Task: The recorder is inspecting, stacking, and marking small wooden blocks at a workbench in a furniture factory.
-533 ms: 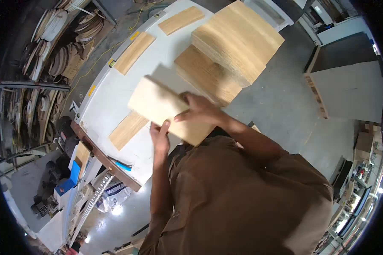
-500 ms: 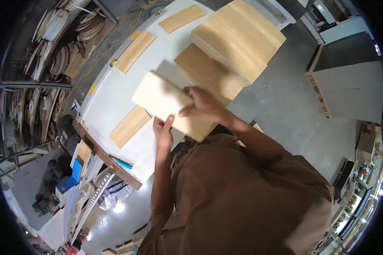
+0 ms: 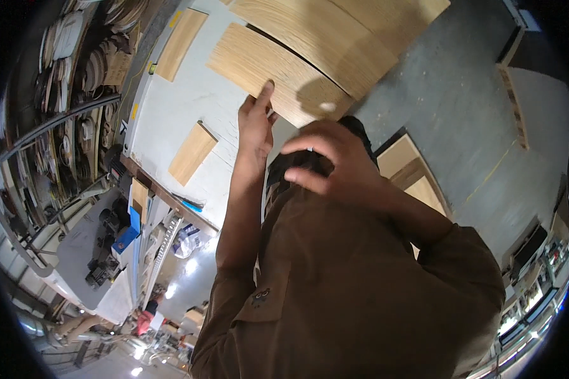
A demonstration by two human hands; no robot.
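Observation:
My left hand (image 3: 256, 126) is at the near edge of a pale wooden board (image 3: 278, 72). Its thumb lies over the top face, and the fingers are partly hidden at the edge. My right hand (image 3: 338, 155) hovers close to my body, empty, with thumb and fingers curved apart. A larger wooden board (image 3: 335, 38) lies just beyond the first, with a dark gap between the two. A shadow falls across both boards.
The white worktable (image 3: 177, 107) carries a short wood strip (image 3: 193, 153), another strip (image 3: 182, 44) at its left edge and a blue-handled tool (image 3: 191, 204). Shelves of wooden templates (image 3: 60, 63) stand left. Wood pieces (image 3: 411, 167) sit low at my right.
The board has moved away from my body, up beside the larger boards. My right hand has let go of it and drawn back. The view has shifted too.

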